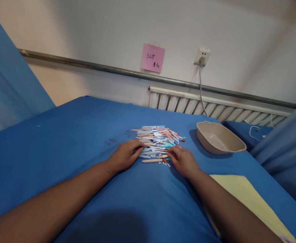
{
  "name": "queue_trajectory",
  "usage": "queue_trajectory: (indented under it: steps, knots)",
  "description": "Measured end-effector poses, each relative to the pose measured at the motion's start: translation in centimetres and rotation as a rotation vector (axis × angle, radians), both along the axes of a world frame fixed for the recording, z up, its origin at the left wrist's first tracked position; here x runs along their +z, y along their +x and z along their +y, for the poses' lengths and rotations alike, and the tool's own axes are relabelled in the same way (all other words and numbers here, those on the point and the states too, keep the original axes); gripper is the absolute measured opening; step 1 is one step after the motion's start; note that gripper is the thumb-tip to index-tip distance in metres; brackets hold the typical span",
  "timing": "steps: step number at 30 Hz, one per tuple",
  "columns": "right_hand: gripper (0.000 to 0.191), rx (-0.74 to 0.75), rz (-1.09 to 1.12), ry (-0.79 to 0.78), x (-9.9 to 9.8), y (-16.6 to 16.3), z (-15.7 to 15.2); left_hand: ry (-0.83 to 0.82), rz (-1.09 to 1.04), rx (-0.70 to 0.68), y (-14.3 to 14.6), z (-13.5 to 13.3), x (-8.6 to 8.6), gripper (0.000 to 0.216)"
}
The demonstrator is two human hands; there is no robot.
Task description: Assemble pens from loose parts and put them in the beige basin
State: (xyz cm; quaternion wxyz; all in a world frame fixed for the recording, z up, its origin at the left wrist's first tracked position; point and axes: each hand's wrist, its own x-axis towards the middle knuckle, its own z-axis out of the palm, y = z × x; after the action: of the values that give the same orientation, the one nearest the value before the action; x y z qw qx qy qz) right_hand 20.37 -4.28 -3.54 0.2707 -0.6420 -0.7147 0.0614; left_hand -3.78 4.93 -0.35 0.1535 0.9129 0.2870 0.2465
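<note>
A loose pile of pens point(156, 138) in pale blue, white, peach, pink and teal lies on the blue cloth, most of them pointing left to right. Thin white sticks and small pale pieces are mixed in among them. At the pile's left side, my left hand point(126, 153) has its fingers curled, the tips closed on the end of a pen. From the right, my right hand point(183, 160) pinches the end of a pen between thumb and fingers; the grip is partly hidden. One peach pen point(151, 161) lies along the near edge of the pile.
A beige plastic basin point(220, 138) stands right of the pile. Yellow cloth or paper point(246, 199) lies partly under my right forearm. Behind the bed are a radiator point(183, 101), a metal rail point(107, 69), a plugged-in socket point(202, 56) and a pink note point(153, 58).
</note>
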Motion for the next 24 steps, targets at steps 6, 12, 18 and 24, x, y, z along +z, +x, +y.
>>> queue_trajectory:
  steps: [6, 12, 18, 24]
  knots:
    - [0.021, -0.066, -0.117, -0.081, 0.5, -0.3, 0.1, 0.016, 0.007, -0.024, 0.1, -0.2, 0.2, 0.022]
    - [0.023, -0.022, -0.178, -0.13, 0.9, -0.7, -0.2, 0.023, 0.022, -0.038, 0.1, -0.2, 0.1, 0.022]
    - [0.02, -0.045, -0.153, -0.111, 0.8, -1.0, 0.3, 0.04, 0.015, -0.051, 0.2, -0.2, -0.2, 0.021]
    - [0.02, -0.049, -0.255, -0.238, 1.9, -1.3, 1.8, 0.053, 0.009, -0.063, 0.5, -0.1, -0.2, 0.022]
